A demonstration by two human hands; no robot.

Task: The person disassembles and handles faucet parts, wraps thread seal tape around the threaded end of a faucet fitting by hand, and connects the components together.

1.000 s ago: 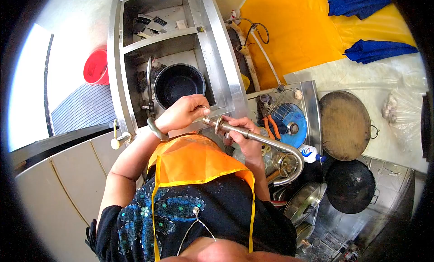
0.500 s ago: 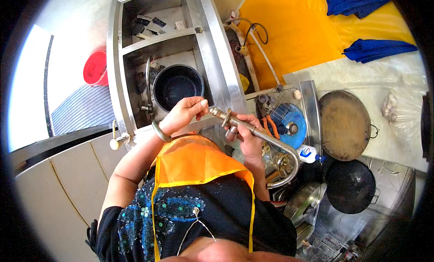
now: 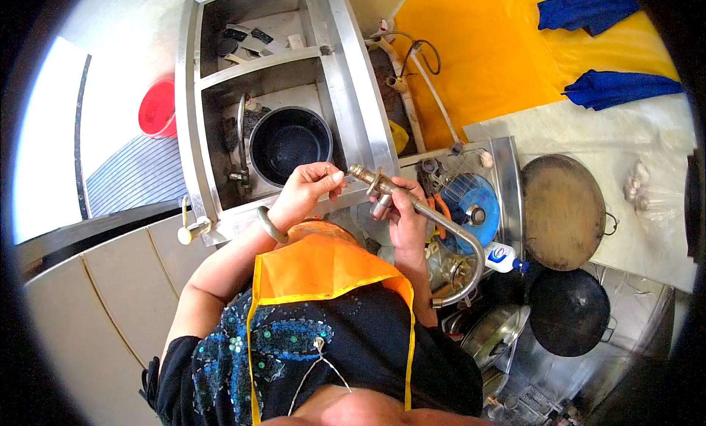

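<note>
Metal faucet (image 3: 443, 221) | held: right hand (image 3: 407, 216) | open gap: threaded end (image 3: 358, 171) to left hand (image 3: 309, 192)

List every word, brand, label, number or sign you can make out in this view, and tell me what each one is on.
No text can be read with certainty.
White bottle with a blue cap: a blue mark on its label, too small and blurred to read.
Curved metal tap in the right hand: no lettering discernible.
Red bucket: no lettering discernible.
</note>
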